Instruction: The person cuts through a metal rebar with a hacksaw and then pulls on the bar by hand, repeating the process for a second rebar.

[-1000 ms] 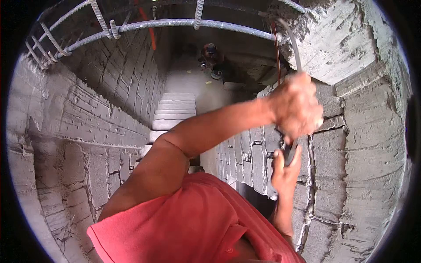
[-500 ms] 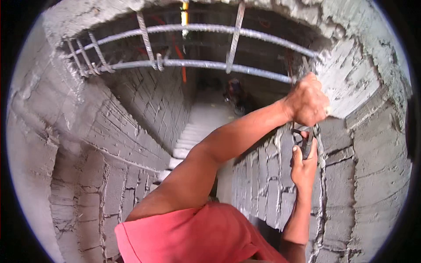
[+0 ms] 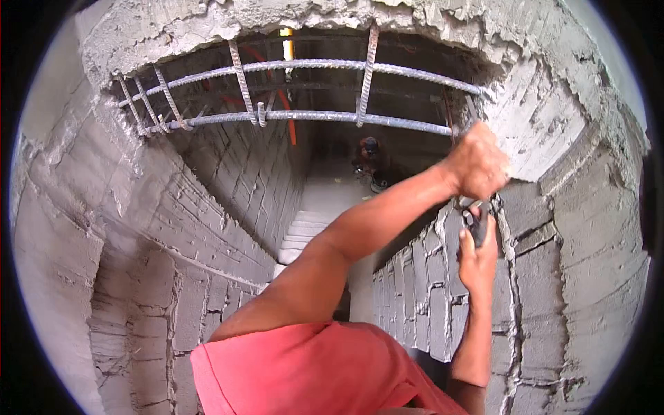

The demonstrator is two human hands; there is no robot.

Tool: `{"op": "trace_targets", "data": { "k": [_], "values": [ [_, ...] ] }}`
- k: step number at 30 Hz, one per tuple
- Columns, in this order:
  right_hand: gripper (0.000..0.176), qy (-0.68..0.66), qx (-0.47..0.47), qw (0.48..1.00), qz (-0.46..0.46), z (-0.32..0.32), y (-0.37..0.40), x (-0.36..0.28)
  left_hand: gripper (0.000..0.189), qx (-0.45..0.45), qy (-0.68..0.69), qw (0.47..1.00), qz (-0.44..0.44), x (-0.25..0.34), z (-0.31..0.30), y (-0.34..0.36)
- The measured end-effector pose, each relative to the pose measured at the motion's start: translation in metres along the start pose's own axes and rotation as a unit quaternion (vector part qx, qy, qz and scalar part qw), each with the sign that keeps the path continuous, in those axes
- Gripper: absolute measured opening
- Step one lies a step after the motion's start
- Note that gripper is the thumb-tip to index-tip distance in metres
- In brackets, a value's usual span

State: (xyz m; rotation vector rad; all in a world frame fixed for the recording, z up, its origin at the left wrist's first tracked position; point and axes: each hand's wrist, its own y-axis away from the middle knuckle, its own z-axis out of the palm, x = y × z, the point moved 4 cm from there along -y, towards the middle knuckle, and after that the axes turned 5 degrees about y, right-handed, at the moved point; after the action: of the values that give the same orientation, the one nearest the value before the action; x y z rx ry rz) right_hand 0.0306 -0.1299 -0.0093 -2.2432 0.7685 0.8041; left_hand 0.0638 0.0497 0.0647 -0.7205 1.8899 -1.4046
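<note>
My left hand (image 3: 477, 162) is a closed fist at the right end of the lower steel bar (image 3: 387, 122). A narrow grey piece (image 3: 472, 109) sticks up above the fist; what the fingers hold is hidden. Just below, my right hand (image 3: 478, 259) grips a black-handled tool (image 3: 477, 225), its upper end close under the left fist. The left arm crosses in front of the opening, while the right forearm rises beside the block wall (image 3: 536, 297).
Rough concrete (image 3: 207, 24) borders the opening, crossed by an upper bar (image 3: 304, 64) and short crossbars. An orange strip (image 3: 292, 131) hangs behind. Far below are stairs (image 3: 299, 232) and another person (image 3: 369, 153). Block walls rise on both sides.
The camera view has shifted slightly, with the bars lower in the frame. The open loop seen in the black tool has narrowed. Both hands remain close together at the bar's right end.
</note>
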Motion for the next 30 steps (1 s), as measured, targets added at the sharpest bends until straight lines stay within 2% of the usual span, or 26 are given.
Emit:
{"op": "trace_targets", "data": {
  "k": [1,2,3,4,5,7,8,9,11,12,15,16,19,20,21,23,24,25,27,30],
  "values": [
    [0.044,-0.029,-0.009,0.999,0.023,-0.003,0.004,0.010,0.025,-0.009,0.014,1.000,0.010,0.011,0.009,0.003],
    [0.047,0.033,-0.018,0.999,0.019,-0.010,0.034,0.037,0.025,0.002,-0.005,1.000,-0.003,0.034,0.014,0.008],
    [0.049,0.047,-0.032,0.998,0.041,-0.013,0.066,0.034,0.026,0.012,-0.021,1.000,-0.019,0.067,0.020,0.018],
    [0.051,0.064,-0.043,0.996,0.052,-0.015,0.074,0.026,0.028,0.048,0.038,0.996,-0.061,0.081,0.013,0.020],
    [0.053,0.065,-0.028,0.997,-0.025,-0.008,0.072,0.025,0.031,0.050,0.058,0.995,-0.065,0.076,0.006,0.023],
    [0.041,0.090,0.035,0.993,-0.073,0.006,0.028,0.021,0.032,0.048,-0.067,0.996,0.044,0.037,-0.003,0.016],
    [0.042,0.056,0.025,0.996,-0.063,0.007,0.008,0.008,0.031,0.020,0.003,1.000,0.021,0.007,-0.002,0.015],
    [0.044,0.019,0.024,0.997,-0.072,0.010,-0.018,-0.007,0.028,-0.004,-0.004,1.000,-0.024,0.000,-0.020,-0.001],
    [0.046,0.024,-0.042,0.998,0.046,0.002,-0.020,-0.022,0.028,0.004,0.012,0.999,-0.047,-0.003,-0.023,-0.005],
    [0.047,0.065,0.005,0.997,-0.041,0.008,-0.021,0.012,0.028,-0.006,0.002,0.999,-0.042,0.001,-0.021,-0.005],
    [0.048,-0.019,0.052,0.998,-0.006,0.022,-0.023,0.054,0.030,-0.021,-0.020,0.999,-0.040,0.000,-0.009,-0.005],
    [0.050,-0.122,0.014,0.992,0.014,0.019,-0.019,0.026,0.030,-0.034,-0.023,0.999,-0.033,-0.001,-0.008,-0.006],
    [0.054,-0.163,0.001,0.986,0.044,0.022,-0.010,0.015,0.031,-0.048,-0.015,0.999,-0.019,0.002,-0.011,-0.008],
    [0.061,-0.137,-0.003,0.990,0.039,0.025,-0.009,0.022,0.030,-0.052,-0.017,0.998,-0.011,0.003,-0.014,-0.005],
    [0.061,-0.133,0.000,0.990,0.042,0.034,-0.011,0.040,0.030,-0.054,-0.019,0.998,-0.005,0.004,-0.016,-0.002],
    [0.068,-0.028,0.062,0.995,-0.074,0.038,-0.012,0.037,0.030,-0.046,-0.035,0.998,0.011,0.009,-0.019,0.001],
    [0.074,-0.099,0.033,0.994,-0.020,0.041,-0.005,0.043,0.030,-0.051,-0.047,0.997,0.031,0.010,-0.018,0.002],
    [0.064,-0.019,0.100,0.990,-0.100,0.047,-0.009,0.069,0.030,-0.053,-0.064,0.995,0.050,0.010,-0.017,0.004],
    [0.067,-0.101,0.086,0.988,-0.080,0.049,-0.001,0.042,0.030,0.001,-0.048,0.998,0.043,0.008,-0.017,0.006],
    [0.064,-0.145,0.070,0.984,-0.079,0.051,0.000,0.045,0.029,-0.032,-0.054,0.997,0.054,0.005,-0.014,0.007]
  ]
}}
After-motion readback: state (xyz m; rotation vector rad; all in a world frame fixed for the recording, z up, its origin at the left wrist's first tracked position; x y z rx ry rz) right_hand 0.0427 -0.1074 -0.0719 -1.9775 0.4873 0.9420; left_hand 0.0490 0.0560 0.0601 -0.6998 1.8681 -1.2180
